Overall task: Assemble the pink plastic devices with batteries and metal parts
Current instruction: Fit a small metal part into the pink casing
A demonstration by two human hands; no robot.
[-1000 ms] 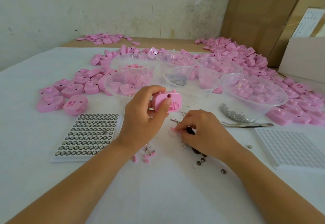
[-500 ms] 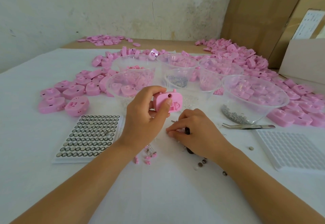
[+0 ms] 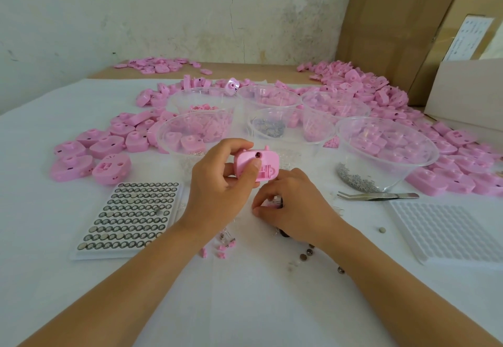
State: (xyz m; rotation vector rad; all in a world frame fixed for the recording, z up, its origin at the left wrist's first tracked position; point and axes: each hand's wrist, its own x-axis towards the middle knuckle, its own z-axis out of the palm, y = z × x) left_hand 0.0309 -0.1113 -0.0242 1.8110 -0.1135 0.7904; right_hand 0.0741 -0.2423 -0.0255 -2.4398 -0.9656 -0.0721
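My left hand (image 3: 217,183) grips a pink plastic device (image 3: 262,164) above the white table, thumb pressed on its open face, a small dark hole showing on top. Just below and to the right, my right hand (image 3: 294,207) rests low on the table with fingertips pinching a small pink part (image 3: 269,204). A dark object lies partly hidden under that hand. A tray of button batteries (image 3: 130,216) sits left of my left wrist. Loose batteries (image 3: 307,254) lie under my right forearm.
Several clear bowls (image 3: 386,153) with pink parts and metal bits stand behind my hands. Metal tweezers (image 3: 378,196) lie to the right, above an empty white tray (image 3: 449,232). Pink shells (image 3: 89,153) are piled left and right. Cardboard boxes (image 3: 402,20) stand far right.
My right hand has slid left and nearer to my left hand, its fingertips closing on the small pink part. My left hand and the device have stayed about where they were.
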